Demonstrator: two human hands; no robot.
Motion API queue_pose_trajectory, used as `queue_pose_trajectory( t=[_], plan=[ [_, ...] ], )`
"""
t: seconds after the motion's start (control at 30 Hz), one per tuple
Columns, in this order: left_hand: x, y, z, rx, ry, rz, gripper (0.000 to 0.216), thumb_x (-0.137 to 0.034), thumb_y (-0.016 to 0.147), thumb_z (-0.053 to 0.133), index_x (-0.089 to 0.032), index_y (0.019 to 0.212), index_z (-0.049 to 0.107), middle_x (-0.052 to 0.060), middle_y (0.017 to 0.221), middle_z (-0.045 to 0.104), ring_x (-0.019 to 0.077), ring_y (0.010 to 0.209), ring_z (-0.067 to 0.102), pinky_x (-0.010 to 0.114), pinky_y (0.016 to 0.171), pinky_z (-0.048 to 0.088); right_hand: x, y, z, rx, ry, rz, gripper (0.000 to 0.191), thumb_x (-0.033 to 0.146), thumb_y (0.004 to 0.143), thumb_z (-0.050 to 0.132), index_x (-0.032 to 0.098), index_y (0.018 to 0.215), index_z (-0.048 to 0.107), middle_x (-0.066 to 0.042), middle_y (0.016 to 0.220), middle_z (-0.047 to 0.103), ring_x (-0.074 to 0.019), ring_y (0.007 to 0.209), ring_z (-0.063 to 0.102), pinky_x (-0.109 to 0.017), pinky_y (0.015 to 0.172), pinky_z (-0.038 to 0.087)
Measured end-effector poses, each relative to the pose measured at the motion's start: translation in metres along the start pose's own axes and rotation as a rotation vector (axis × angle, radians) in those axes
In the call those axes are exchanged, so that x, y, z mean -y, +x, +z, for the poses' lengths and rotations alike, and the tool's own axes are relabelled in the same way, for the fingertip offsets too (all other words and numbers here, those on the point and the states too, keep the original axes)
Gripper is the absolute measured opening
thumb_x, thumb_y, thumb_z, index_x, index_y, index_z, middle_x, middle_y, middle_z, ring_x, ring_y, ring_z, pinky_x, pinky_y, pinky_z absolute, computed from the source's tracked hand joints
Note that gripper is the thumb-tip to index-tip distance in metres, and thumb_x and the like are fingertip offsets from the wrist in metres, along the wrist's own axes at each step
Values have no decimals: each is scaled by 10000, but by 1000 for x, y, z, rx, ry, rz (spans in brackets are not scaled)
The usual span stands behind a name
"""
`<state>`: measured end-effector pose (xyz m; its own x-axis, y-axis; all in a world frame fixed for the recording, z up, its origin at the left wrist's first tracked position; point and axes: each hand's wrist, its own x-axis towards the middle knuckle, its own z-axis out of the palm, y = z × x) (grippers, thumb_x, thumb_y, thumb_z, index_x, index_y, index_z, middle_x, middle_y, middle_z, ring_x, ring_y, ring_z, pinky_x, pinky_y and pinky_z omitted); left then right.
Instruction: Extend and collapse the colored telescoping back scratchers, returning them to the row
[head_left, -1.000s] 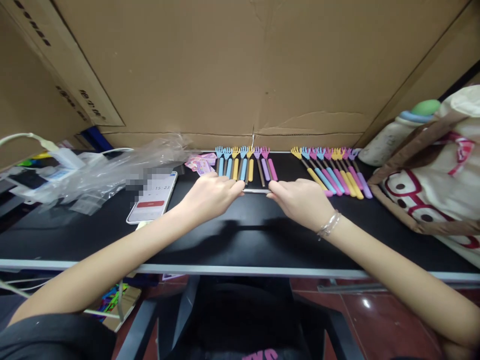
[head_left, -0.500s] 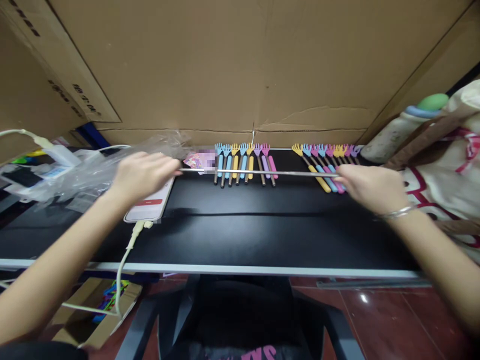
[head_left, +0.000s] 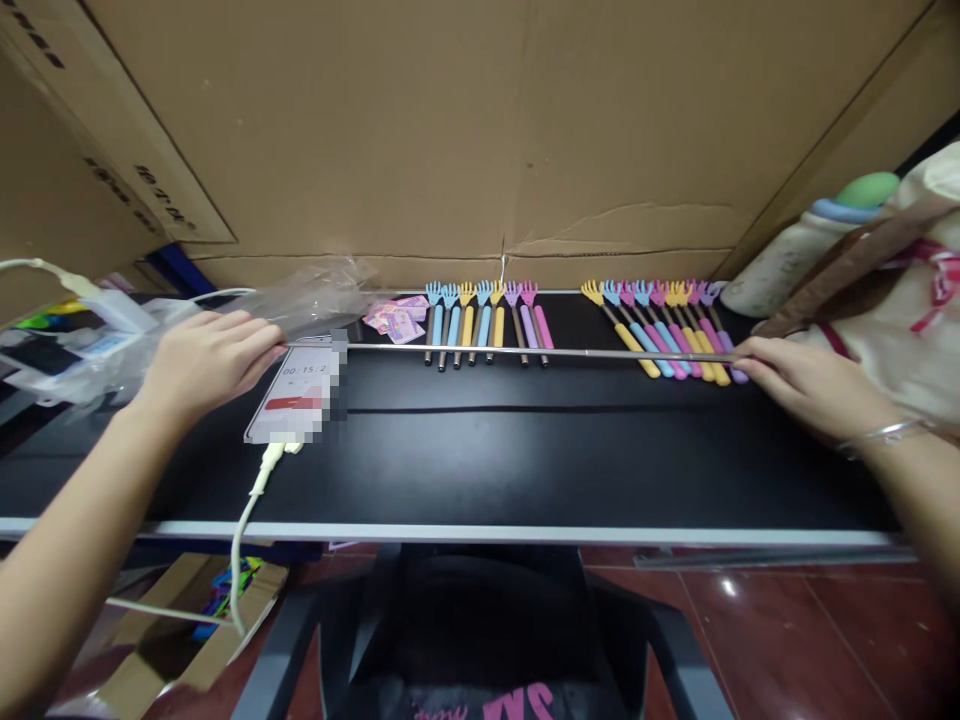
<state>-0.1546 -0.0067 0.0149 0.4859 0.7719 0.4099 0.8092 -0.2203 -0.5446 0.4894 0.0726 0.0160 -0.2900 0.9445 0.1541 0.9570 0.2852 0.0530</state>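
Between my two hands a thin metal telescopic rod (head_left: 510,351) stretches level above the black table (head_left: 480,460). My left hand (head_left: 206,360) pinches its left end over the phone (head_left: 296,395). My right hand (head_left: 810,385) pinches its right end, by the right group of back scratchers (head_left: 667,335). A second group of coloured hand-shaped back scratchers (head_left: 484,322) lies in a row at the table's back, under the rod's middle.
Cardboard sheets (head_left: 465,130) wall the back. Crumpled clear plastic (head_left: 187,320) and a white charger lie at the left. A cloth bag (head_left: 885,290) and a bottle (head_left: 795,255) stand at the right. Small pink packets (head_left: 394,320) lie near the scratchers. A cable hangs off the front edge.
My hands have moved far apart from the table's middle, left going left and right going right. The rod between them has drawn out from short to nearly the table's width.
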Motion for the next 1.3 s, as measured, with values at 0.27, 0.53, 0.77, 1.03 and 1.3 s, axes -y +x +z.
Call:
queue_pose_trajectory(
  t=[0.27, 0.53, 0.77, 1.03, 1.3],
  plan=[
    [-12, 7, -2, 43, -288, -190, 393, -382, 952, 249, -237, 715, 527, 47, 700, 555, 205, 714, 472, 363, 664, 304, -5, 10, -5, -28, -150, 51, 222, 276, 930, 546, 138, 1055, 667, -158, 990, 707, -195, 823, 579, -311, 710, 363],
    [-72, 48, -19, -93, -190, 60, 382, -405, 1016, 344, -213, 793, 587, 17, 736, 675, 170, 691, 565, 297, 604, 322, 94, 11, -7, -247, -153, -233, 323, 408, 976, 461, 185, 867, 669, -74, 803, 707, -165, 706, 585, -274, 576, 291],
    [-165, 95, -54, -158, -302, 169, 265, -275, 998, 453, -189, 796, 602, 13, 671, 667, 178, 634, 619, 307, 556, 277, 207, 8, 7, -311, -90, -417, 397, 408, 1017, 335, 193, 818, 602, -15, 657, 643, -137, 556, 549, -262, 507, 197],
    [-176, 97, -60, -161, -397, 104, 279, -308, 996, 474, -197, 776, 604, 10, 622, 644, 177, 584, 607, 306, 546, 282, 207, -1, -4, -346, -123, -453, 356, 353, 1021, 353, 196, 820, 601, -12, 622, 618, -131, 534, 531, -263, 504, 193],
    [-157, 96, -66, -229, -296, 212, 301, -309, 1016, 424, -218, 795, 607, 13, 649, 636, 178, 643, 598, 321, 535, 284, 202, -4, -5, -431, -128, -493, 421, 395, 1027, 324, 205, 824, 639, -17, 620, 631, -121, 512, 497, -282, 503, 150]
  ],
)
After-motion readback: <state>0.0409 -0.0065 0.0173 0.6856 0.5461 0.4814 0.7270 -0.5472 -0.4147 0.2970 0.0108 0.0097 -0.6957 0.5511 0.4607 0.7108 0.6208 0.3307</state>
